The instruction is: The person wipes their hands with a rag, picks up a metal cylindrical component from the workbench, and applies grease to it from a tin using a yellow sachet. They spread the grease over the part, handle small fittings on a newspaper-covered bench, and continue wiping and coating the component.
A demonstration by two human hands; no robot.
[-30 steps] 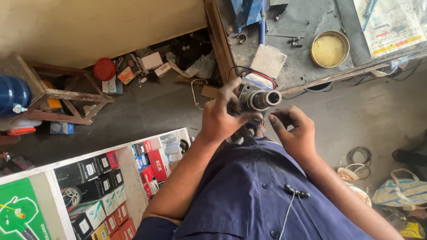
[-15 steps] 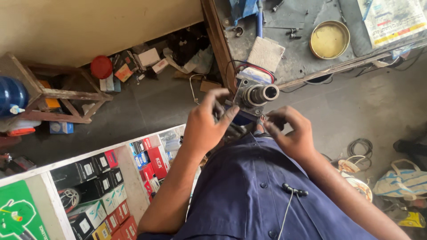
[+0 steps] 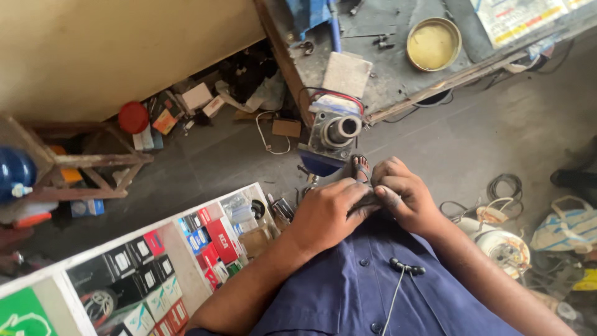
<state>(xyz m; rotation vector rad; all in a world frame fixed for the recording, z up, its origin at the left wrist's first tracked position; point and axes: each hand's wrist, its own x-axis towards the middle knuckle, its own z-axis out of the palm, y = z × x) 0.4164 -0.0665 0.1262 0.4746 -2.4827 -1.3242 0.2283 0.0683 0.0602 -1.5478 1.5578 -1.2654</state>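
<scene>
head view: left hand (image 3: 326, 214) and right hand (image 3: 404, 199) meet at the shirt front (image 3: 348, 280), fingertips (image 3: 373, 198) pressed together over something too small to identify. step: fine fingertip work. the metal motor part (image 3: 336, 132) stands apart on the bench edge (image 3: 404, 102), beyond the fingers.

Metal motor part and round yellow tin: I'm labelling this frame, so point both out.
Metal motor part (image 3: 336, 132), head view, on its round bore.
Round yellow tin (image 3: 433, 44), head view, on its yellow inside.
</scene>
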